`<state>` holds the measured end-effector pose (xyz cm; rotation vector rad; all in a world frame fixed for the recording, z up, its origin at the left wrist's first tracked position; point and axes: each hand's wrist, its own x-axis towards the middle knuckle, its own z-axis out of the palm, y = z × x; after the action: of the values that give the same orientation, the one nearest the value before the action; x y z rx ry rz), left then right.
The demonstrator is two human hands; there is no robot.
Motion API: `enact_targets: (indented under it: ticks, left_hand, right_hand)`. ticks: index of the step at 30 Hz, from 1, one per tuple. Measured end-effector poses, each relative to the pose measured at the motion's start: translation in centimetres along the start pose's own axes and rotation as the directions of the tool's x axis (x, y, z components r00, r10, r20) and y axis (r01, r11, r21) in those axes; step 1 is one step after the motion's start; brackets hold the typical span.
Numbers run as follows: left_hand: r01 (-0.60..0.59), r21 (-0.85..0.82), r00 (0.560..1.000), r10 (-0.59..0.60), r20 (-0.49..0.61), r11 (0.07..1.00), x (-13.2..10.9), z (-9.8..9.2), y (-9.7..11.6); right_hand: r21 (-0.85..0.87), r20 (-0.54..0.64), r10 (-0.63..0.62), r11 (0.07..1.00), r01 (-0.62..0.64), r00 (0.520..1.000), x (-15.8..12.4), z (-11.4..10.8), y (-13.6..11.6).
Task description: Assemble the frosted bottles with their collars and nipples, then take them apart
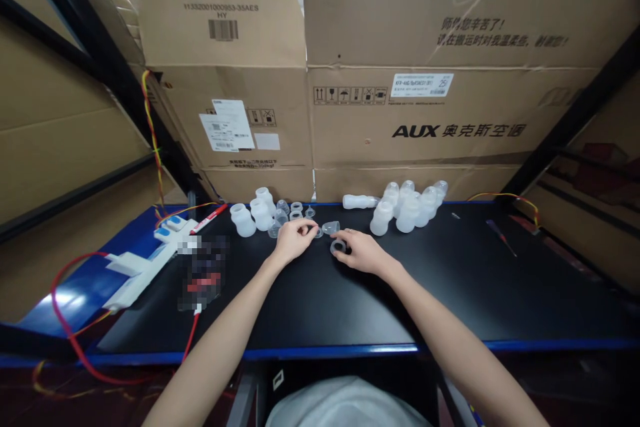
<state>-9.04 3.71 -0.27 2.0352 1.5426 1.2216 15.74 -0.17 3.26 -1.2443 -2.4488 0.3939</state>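
Observation:
My left hand (296,240) is closed in a pinch at a small clear silicone nipple (319,233), just above the black table. The fingers of my right hand (364,252) grip a translucent bottle collar ring (338,247) near the tabletop. Between the hands lies a clear dome cap (331,227) on its side. Beyond my left hand are more clear caps (281,206), collar rings (297,207) and another nipple (310,211). Open-necked frosted baby bottles (243,220) stand behind them to the left.
Several capped bottles (409,212) stand grouped at the back right, beside one bottle lying down (360,201). A screwdriver (501,238) lies at the right. On the left are a power strip (150,263), a red marker (209,219) and cables. Large cardboard (360,147) walls the back.

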Motion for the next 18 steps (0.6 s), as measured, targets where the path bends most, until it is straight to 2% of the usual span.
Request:
enact_targets:
  ticks: [3, 6, 9, 11, 13, 15, 18]
  left_hand:
    - [-0.002, -0.056, 0.991, 0.009, 0.136, 0.998, -0.4, 0.2, 0.6]
    - [-0.106, 0.017, 0.959, 0.097, 0.266, 0.994, -0.7, -0.1, 1.0]
    - [-0.236, 0.041, 0.929, 0.213, 0.304, 0.971, -0.9, -0.6, 1.0]
    - [-0.271, -0.01, 0.92, 0.262, 0.291, 0.963, -1.0, -0.7, 1.0]
    - [-0.236, -0.105, 0.919, 0.258, 0.298, 0.966, -1.0, -0.5, 1.2]
    - [-0.147, -0.218, 0.92, 0.214, 0.328, 0.965, -1.0, -0.3, 1.5]
    - [-0.04, -0.367, 0.945, 0.155, 0.289, 0.929, -1.1, 0.0, 2.3]
  right_hand:
    - [-0.042, -0.038, 0.066, 0.997, -0.068, 0.997, 0.2, 0.2, 0.5]
    - [-0.04, -0.094, 0.123, 0.991, -0.127, 0.988, 0.3, 0.4, 1.1]
    - [0.054, -0.176, 0.146, 0.989, -0.138, 0.974, 0.6, 0.7, 1.6]
    - [0.219, -0.232, 0.16, 0.97, -0.109, 0.959, 0.9, 0.9, 1.8]
    - [0.438, -0.261, 0.172, 0.898, -0.042, 0.95, 1.2, 1.3, 1.8]
    - [0.608, -0.258, 0.165, 0.793, 0.027, 0.952, 1.5, 1.6, 1.7]
    - [0.738, -0.213, 0.14, 0.671, 0.065, 0.967, 1.7, 2.1, 1.7]
